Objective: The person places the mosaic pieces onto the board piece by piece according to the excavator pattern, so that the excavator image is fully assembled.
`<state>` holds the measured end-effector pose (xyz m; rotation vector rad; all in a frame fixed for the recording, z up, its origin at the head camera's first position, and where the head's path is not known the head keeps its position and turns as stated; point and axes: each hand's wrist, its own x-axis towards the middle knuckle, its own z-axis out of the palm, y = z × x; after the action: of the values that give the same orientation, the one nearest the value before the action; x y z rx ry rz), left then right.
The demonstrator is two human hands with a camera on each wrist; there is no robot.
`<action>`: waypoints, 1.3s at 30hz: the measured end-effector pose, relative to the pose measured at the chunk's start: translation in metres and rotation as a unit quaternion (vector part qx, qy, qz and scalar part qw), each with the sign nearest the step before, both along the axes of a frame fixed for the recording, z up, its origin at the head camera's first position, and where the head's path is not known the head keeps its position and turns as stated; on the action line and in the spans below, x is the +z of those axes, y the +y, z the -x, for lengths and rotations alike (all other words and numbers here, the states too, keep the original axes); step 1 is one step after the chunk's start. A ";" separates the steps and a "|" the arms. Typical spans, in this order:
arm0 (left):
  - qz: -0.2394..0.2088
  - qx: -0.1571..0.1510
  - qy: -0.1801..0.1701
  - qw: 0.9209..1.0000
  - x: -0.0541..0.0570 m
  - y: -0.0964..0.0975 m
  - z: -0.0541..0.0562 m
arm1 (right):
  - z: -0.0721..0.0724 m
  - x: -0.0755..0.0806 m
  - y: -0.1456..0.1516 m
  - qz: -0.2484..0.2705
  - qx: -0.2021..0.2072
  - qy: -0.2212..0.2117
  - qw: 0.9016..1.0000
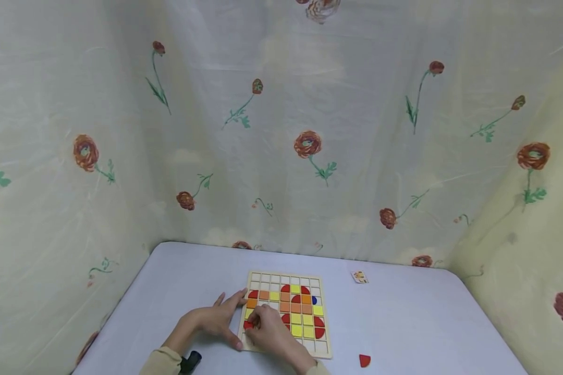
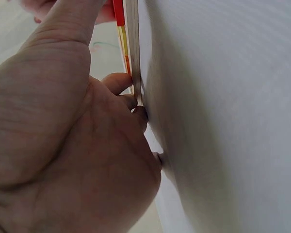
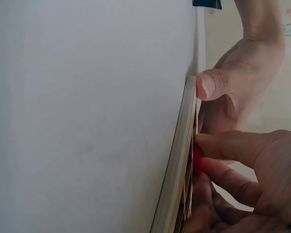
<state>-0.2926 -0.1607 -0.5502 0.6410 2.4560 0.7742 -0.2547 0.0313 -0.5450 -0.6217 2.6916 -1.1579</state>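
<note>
A square wooden grid board (image 1: 262,278) lies on the table, with red, yellow and orange pieces in part of its cells. My left hand (image 1: 216,319) is spread along the board's left side, its thumb at the near corner and its fingertips at the edge farther up. Over the board's lower left, my right hand (image 1: 273,332) pinches a red piece (image 3: 198,159) between thumb and index finger, against the board. In the head view the fingers partly cover that piece and the cells around it.
A loose red quarter-circle piece (image 1: 365,360) lies on the table (image 1: 403,323) right of the board. Farther back is a small printed card (image 1: 359,277). A black strapped device (image 1: 190,361) sits by the left wrist. Floral curtains (image 1: 281,156) hang behind the table.
</note>
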 end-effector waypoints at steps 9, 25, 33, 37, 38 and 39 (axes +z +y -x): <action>-0.004 0.003 -0.003 1.000 0.003 0.001 -0.001 | 0.003 0.000 -0.002 0.002 -0.014 -0.029 0.999; 0.002 -0.002 -0.003 1.000 0.009 0.002 -0.004 | 0.002 -0.001 0.003 0.025 -0.012 -0.035 0.999; 0.008 -0.001 -0.006 1.000 0.008 0.003 -0.003 | 0.005 0.000 0.006 0.011 -0.007 -0.042 0.999; 0.012 -0.002 -0.003 1.000 0.008 0.002 -0.003 | 0.005 0.000 0.008 0.011 -0.011 -0.044 0.999; 0.012 -0.002 -0.002 1.000 0.008 0.002 -0.003 | 0.004 0.000 0.008 0.011 -0.010 -0.042 0.999; 0.011 -0.003 -0.001 1.000 0.008 0.001 -0.003 | 0.004 0.000 0.008 0.012 -0.010 -0.041 0.999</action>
<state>-0.2895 -0.1595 -0.5421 0.6378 2.4559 0.7439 -0.2589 0.0395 -0.5451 -0.5398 2.6245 -1.1958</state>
